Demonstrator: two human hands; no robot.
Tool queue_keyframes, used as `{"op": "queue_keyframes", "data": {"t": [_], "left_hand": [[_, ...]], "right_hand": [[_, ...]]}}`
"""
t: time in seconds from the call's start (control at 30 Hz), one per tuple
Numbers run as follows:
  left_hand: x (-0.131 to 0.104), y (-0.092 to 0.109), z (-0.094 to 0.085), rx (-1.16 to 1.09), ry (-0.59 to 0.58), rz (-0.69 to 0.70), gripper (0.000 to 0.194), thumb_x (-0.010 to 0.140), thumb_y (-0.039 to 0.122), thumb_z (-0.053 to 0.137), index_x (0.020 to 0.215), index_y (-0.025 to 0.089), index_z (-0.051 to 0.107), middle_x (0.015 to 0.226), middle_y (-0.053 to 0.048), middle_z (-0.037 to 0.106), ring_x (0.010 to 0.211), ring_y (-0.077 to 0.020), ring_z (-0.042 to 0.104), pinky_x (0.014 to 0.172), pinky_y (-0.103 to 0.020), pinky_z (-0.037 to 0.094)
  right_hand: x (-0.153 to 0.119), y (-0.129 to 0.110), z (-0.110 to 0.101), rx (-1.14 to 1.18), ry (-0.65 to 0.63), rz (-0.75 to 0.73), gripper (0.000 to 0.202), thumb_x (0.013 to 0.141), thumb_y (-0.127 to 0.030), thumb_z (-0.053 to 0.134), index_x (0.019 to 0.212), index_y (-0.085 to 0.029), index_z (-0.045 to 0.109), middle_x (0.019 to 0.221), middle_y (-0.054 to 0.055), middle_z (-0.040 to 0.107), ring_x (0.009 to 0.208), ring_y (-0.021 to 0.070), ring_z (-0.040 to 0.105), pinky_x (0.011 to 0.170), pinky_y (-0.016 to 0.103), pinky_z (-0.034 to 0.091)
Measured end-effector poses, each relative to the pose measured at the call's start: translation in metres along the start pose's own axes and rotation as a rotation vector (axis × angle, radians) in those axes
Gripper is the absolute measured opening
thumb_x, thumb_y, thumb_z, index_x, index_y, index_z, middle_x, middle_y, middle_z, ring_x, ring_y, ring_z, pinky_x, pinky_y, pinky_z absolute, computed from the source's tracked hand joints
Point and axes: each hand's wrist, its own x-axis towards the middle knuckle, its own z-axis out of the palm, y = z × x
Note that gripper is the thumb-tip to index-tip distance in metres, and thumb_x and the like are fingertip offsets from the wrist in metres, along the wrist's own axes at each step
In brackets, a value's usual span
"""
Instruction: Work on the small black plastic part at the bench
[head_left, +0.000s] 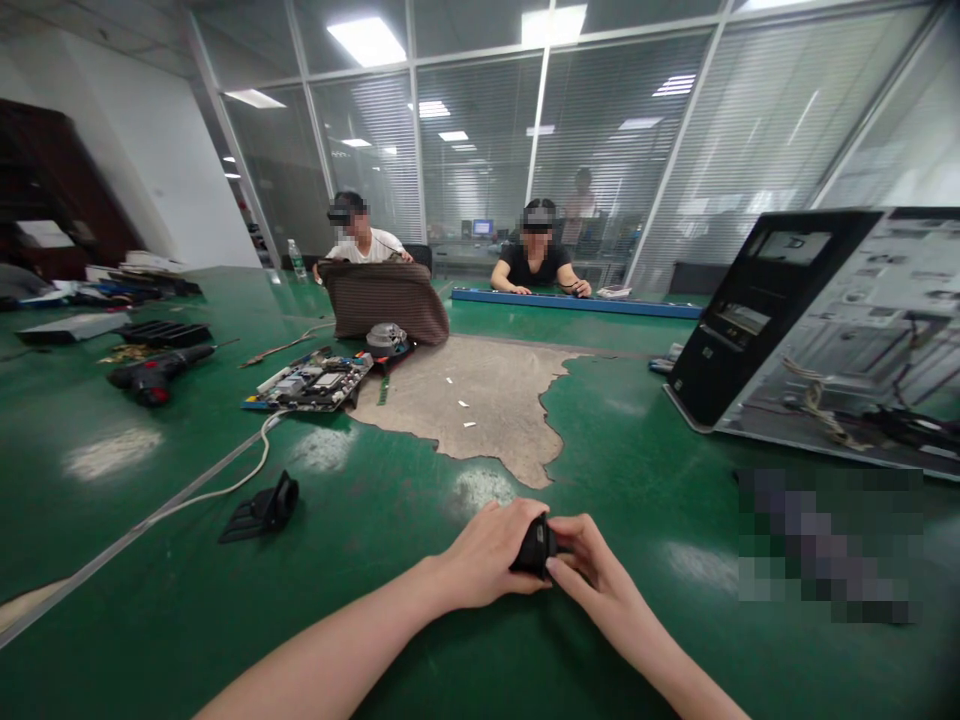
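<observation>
A small black object (534, 548) is held between my two hands just above the green table (390, 640), near the front middle. My left hand (491, 552) wraps round it from the left, its fingers closed on it. From the right, my right hand (589, 562) pinches the object's edge between thumb and fingertips. Part of the object is hidden under my left hand, and what it is cannot be told.
A black stand-like piece (264, 508) lies to the left, with a circuit board (319, 382) and a drill (156, 374) beyond. An open computer case (772, 320) stands right. Two people (534, 262) sit across the table. A white cable (259, 462) crosses the left side.
</observation>
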Motion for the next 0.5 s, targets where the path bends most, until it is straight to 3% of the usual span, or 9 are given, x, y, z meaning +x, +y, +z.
{"op": "queue_keyframes", "data": {"t": [0.17,0.5], "left_hand": [[-0.0004,-0.0003,0.0015,0.006,0.017,0.012,0.072,0.062,0.032,0.068,0.119,0.021,0.026,0.114,-0.007,0.048,0.098,-0.0240,0.049,0.080,-0.035,0.036],[0.0005,-0.0012,0.0033,0.004,0.032,-0.002,0.067,0.064,0.030,0.066,0.117,0.021,0.028,0.112,-0.007,0.049,0.096,-0.0238,0.051,0.078,-0.035,0.037]], "right_hand": [[0.0035,0.0024,0.0007,0.005,0.061,0.004,0.016,0.080,-0.034,0.049,0.090,-0.022,0.049,0.087,0.002,0.052,0.087,0.0171,0.054,0.077,0.032,0.047],[-0.0015,0.0014,0.0000,0.009,0.004,-0.009,0.021,0.081,-0.025,0.049,0.101,-0.024,0.045,0.100,0.003,0.048,0.098,0.0169,0.050,0.084,0.031,0.045]]}}
